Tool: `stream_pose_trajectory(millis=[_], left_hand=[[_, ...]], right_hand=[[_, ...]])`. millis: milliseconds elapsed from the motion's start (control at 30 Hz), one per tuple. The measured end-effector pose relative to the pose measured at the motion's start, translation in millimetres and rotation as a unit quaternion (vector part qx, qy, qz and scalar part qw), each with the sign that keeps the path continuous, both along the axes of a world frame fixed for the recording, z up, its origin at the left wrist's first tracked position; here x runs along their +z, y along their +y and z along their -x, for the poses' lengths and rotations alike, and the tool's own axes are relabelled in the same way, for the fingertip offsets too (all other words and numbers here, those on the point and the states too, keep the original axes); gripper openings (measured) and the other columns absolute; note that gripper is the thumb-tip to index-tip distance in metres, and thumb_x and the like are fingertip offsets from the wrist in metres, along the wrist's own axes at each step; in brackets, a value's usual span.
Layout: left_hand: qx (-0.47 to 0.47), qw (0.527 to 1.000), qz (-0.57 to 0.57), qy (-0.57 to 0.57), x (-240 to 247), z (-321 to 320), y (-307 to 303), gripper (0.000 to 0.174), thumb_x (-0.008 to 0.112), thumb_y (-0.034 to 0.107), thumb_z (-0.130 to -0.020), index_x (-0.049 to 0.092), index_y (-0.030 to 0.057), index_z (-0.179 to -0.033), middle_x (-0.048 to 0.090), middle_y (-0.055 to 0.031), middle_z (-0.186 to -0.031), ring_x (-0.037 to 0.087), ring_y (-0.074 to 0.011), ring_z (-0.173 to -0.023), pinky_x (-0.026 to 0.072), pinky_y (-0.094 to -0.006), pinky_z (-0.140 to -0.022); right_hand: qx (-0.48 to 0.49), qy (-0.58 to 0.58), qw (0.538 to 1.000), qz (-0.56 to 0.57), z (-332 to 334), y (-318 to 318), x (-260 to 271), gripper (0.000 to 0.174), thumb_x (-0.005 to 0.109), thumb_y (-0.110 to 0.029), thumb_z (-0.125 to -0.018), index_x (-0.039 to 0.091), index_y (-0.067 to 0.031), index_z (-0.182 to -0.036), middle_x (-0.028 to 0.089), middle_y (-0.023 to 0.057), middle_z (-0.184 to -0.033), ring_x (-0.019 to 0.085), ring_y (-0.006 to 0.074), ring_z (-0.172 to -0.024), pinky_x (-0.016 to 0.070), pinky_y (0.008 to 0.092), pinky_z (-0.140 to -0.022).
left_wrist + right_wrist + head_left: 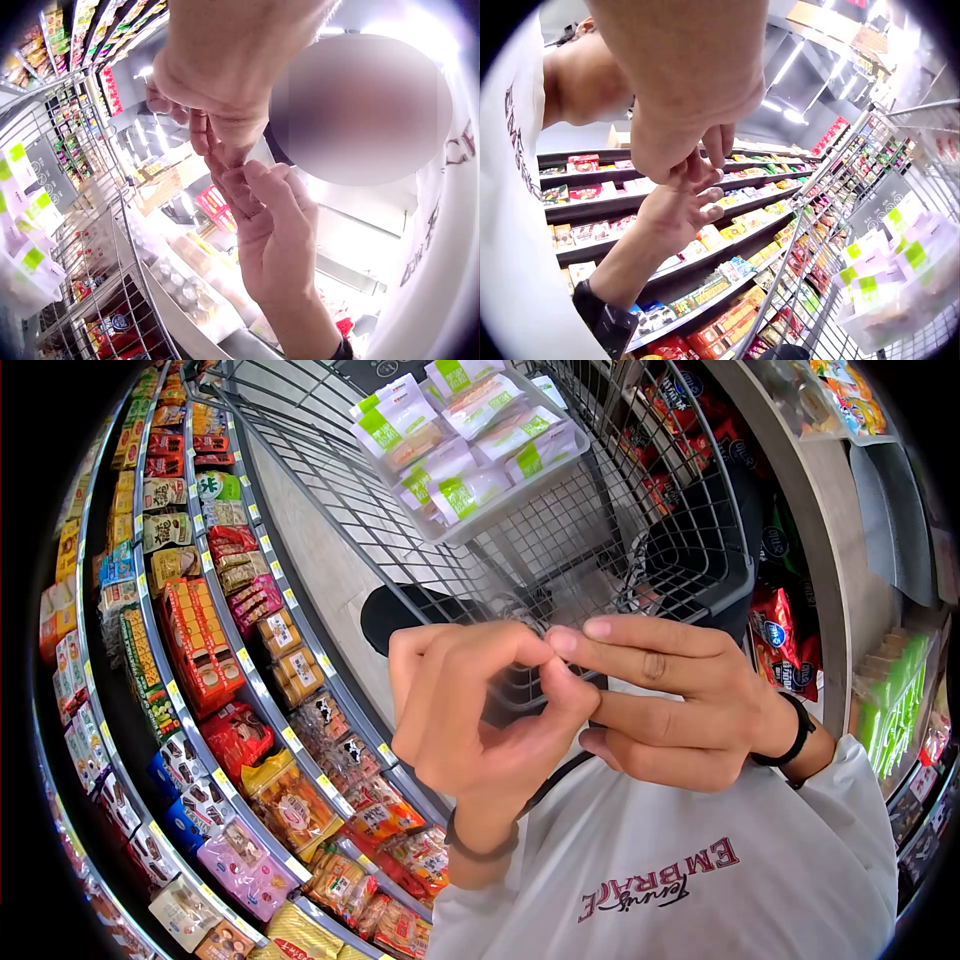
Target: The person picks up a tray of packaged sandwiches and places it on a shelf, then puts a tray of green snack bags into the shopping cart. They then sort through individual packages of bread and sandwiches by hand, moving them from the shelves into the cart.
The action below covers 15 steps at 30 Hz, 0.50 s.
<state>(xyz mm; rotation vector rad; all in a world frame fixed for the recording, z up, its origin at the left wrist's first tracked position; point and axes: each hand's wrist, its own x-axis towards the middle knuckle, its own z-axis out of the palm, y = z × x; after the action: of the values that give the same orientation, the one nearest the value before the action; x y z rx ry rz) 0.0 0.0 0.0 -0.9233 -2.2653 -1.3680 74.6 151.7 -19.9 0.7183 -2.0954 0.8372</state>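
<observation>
Near the shopping cart point(743, 575), the left hand point(448, 705), fingers curled into a narrow ring, touched the fairly straight fingers of the right hand point(690, 705), nothing visible between, while packets point(482, 407) sat inside it in a tub point(462, 534) (presumably keeping them together).

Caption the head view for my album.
Bare left hand and right hand touch fingertips by a grey wire shopping cart.

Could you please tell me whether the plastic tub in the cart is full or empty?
It's full: green-and-white packets crowd the tub, rising above its rim.
</observation>
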Motion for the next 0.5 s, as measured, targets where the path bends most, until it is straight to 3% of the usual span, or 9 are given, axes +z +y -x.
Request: stream_pose_trajectory(millis=[100,167,200,267,400,467,500], left_hand=[[-0.021,1.0,-0.003,0.004,1,-1,-1,0.02,0.069,-0.002,-0.06,0.061,0.0036,-0.078,0.06,-0.0025,-0.071,0.05,-0.0153,-0.064,0.0411,-0.0259,-0.06],[0.014,1.0,0.014,-0.02,4,-3,0,0.023,0.072,-0.002,-0.057,0.063,0.0066,-0.077,0.06,0.0006,-0.068,0.054,-0.0183,-0.058,0.0406,-0.0302,-0.062],[0.015,1.0,0.015,-0.021,4,-3,0,0.023,0.072,-0.002,-0.057,0.063,0.0066,-0.077,0.06,0.0006,-0.068,0.054,-0.0183,-0.058,0.0406,-0.0302,-0.062],[0.014,1.0,0.016,0.006,2,-2,1,0.022,0.071,-0.001,-0.057,0.063,0.0068,-0.076,0.059,0.0008,-0.068,0.054,-0.018,-0.059,0.0405,-0.0298,-0.062],[-0.005,1.0,0.007,0.025,-4,3,0,0.021,0.068,-0.001,-0.06,0.058,0.0018,-0.078,0.056,-0.0025,-0.072,0.047,-0.0137,-0.064,0.0403,-0.0253,-0.061],[-0.005,0.999,-0.031,-0.022,-5,4,-1,0.018,0.07,-0.001,-0.06,0.061,0.005,-0.075,0.058,-0.0017,-0.068,0.052,-0.0198,-0.06,0.0423,-0.0309,-0.06],[-0.005,0.999,-0.031,-0.022,-6,4,-1,0.018,0.07,-0.001,-0.06,0.061,0.005,-0.075,0.058,-0.0017,-0.068,0.052,-0.0198,-0.06,0.0423,-0.0309,-0.06]], right_hand=[[0.02,-0.008,1.0,-0.005,-1,3,7,0.018,0.055,-0.011,-0.043,0.05,-0.0041,-0.059,0.061,0.0115,-0.079,0.069,0.0394,-0.094,0.0573,0.0481,-0.087],[0.074,-0.095,0.991,-0.063,-5,9,16,0.014,0.075,-0.007,-0.07,0.064,-0.0009,-0.076,0.069,0.016,-0.098,0.067,0.0419,-0.104,0.0544,0.0502,-0.092],[0.075,-0.095,0.991,-0.063,-4,7,14,0.014,0.075,-0.007,-0.07,0.064,-0.0009,-0.076,0.069,0.016,-0.098,0.067,0.0419,-0.104,0.0544,0.0502,-0.092],[0.031,-0.032,0.999,-0.018,-1,0,8,0.018,0.059,-0.01,-0.046,0.05,-0.003,-0.059,0.06,0.0112,-0.079,0.068,0.0396,-0.098,0.056,0.0487,-0.089],[0.016,-0.036,0.999,0.001,-1,-4,3,0.016,0.066,-0.008,-0.054,0.051,-0.0027,-0.059,0.063,0.0119,-0.082,0.067,0.0389,-0.102,0.0554,0.0471,-0.091],[-0.006,-0.052,0.999,-0.014,-1,-5,2,0.018,0.068,-0.005,-0.066,0.052,-0.0028,-0.059,0.066,0.0126,-0.086,0.068,0.0362,-0.105,0.0549,0.0446,-0.093],[-0.005,-0.052,0.999,-0.014,-1,-4,1,0.018,0.068,-0.005,-0.066,0.052,-0.0028,-0.059,0.066,0.0126,-0.086,0.068,0.0362,-0.105,0.0549,0.0446,-0.093]])
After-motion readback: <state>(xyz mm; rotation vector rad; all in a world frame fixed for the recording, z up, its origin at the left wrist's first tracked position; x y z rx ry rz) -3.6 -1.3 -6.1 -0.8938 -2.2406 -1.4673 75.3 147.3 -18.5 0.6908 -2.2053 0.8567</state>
